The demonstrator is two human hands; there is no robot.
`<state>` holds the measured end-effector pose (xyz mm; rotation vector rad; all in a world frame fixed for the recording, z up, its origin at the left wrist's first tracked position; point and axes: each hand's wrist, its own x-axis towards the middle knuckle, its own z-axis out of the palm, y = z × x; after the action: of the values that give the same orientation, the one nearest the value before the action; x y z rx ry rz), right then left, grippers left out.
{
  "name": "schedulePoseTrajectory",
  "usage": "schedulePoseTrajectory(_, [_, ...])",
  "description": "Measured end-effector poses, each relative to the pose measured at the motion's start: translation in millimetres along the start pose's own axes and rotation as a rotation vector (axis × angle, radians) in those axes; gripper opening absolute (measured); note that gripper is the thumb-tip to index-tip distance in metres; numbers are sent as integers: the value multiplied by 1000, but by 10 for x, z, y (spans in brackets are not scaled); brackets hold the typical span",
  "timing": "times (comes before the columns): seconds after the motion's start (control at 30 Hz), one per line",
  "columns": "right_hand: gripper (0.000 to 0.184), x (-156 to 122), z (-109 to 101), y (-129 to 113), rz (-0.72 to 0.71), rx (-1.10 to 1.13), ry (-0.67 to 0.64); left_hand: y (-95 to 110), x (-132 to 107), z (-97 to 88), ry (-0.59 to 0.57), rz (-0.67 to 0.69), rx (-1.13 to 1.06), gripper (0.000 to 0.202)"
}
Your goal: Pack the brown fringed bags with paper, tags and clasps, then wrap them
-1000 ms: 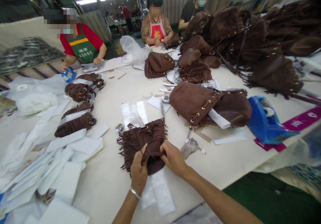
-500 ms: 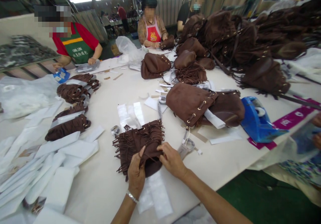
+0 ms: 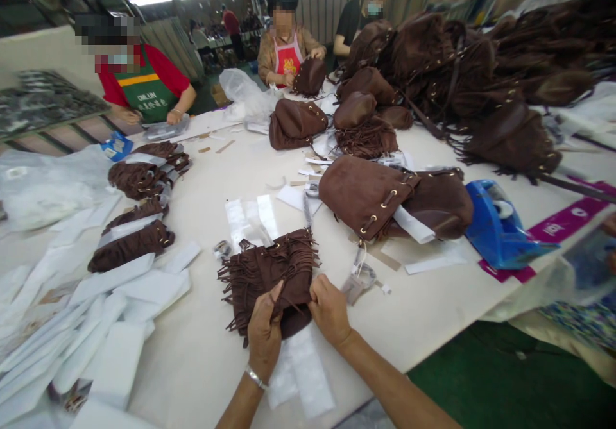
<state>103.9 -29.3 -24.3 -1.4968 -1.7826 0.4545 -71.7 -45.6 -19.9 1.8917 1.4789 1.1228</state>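
A dark brown fringed bag (image 3: 262, 275) lies flat on the white table in front of me, its rounded lower end toward me. My left hand (image 3: 264, 326) is closed on the near edge of this bag, thumb on top. At its right edge, the curled fingers of my right hand (image 3: 330, 307) pinch the bag's edge or a fringe strand; which one I cannot tell. White paper strips (image 3: 305, 378) stick out under the bag toward me, and more white strips (image 3: 250, 217) lie just beyond it.
A larger brown drawstring bag (image 3: 370, 195) and a blue tape dispenser (image 3: 500, 230) are to the right. Rolled brown bags (image 3: 132, 243) and a heap of white paper packets (image 3: 106, 326) lie left. Brown bags (image 3: 433, 57) pile up at the back right. Co-workers (image 3: 149, 89) work across the table.
My right hand has turned slightly, its fingers more curled at the bag's edge. My left hand keeps its hold. Across the table, a co-worker has raised and turned a brown bag.
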Motion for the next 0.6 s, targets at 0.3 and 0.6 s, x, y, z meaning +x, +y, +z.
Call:
schedulePoseTrajectory(0.3, [41,216,-267,1,-127,272,-232,-28,-12,19,54,-41,-50,45])
schedulePoseTrajectory(0.6, [24,1,37,-14,-21,-188,-129,-1,-8,11,9,-18,-13,47])
